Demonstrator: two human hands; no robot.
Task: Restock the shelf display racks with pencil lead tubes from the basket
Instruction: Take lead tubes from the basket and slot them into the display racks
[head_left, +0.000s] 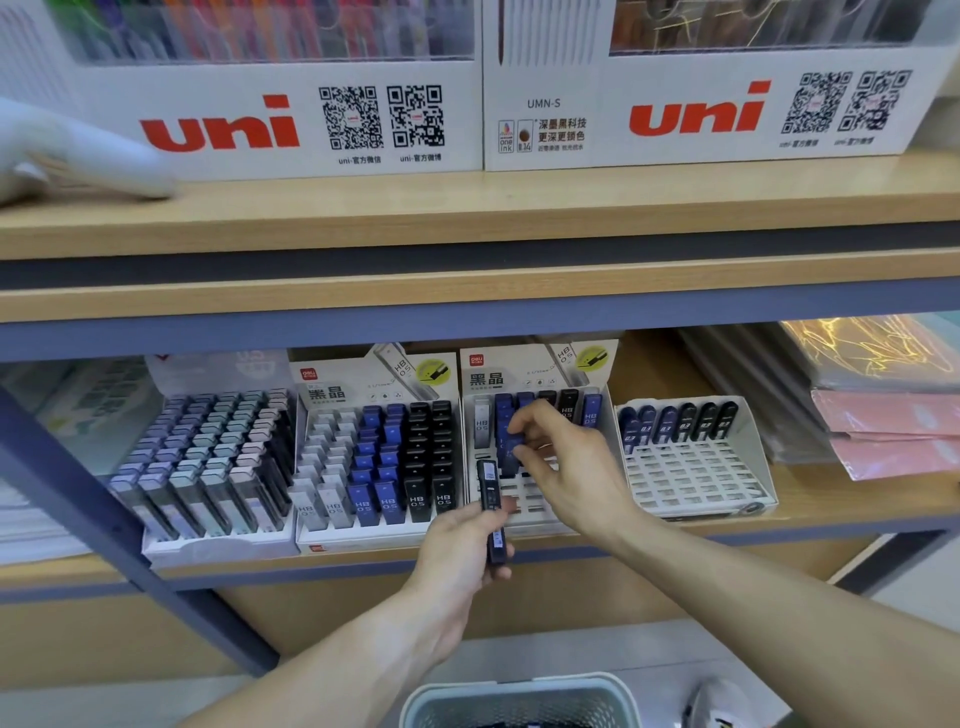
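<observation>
Right hand (566, 470) reaches into the third display rack (540, 512) on the lower shelf (831, 506), fingers (524, 457) pinching a blue lead tube (511, 441) among the blue tubes in the rack's back rows. Front rows of that rack are bare slots. Left hand (457, 558) hovers just in front of the same rack, fingers curled round black lead tubes (491, 512), one standing up above the thumb, another pointing down; exact count unclear.

Left of it, second rack (376, 538) is packed with grey, blue and black HB 0.5 tubes. Far-left rack (208, 548) is full of pale-capped tubes. Right-hand rack (696, 480) has one back row of dark 0.3 tubes, the rest open grid. Stacked pink and clear folders (883, 415) lie at the shelf's right end. Upper shelf carries two white uni pen boxes (291, 130). Grey basket (519, 699) sits below the arms at the bottom edge, contents mostly cut off. A slanted blue-grey shelf strut (104, 514) crosses in front of the far-left rack.
</observation>
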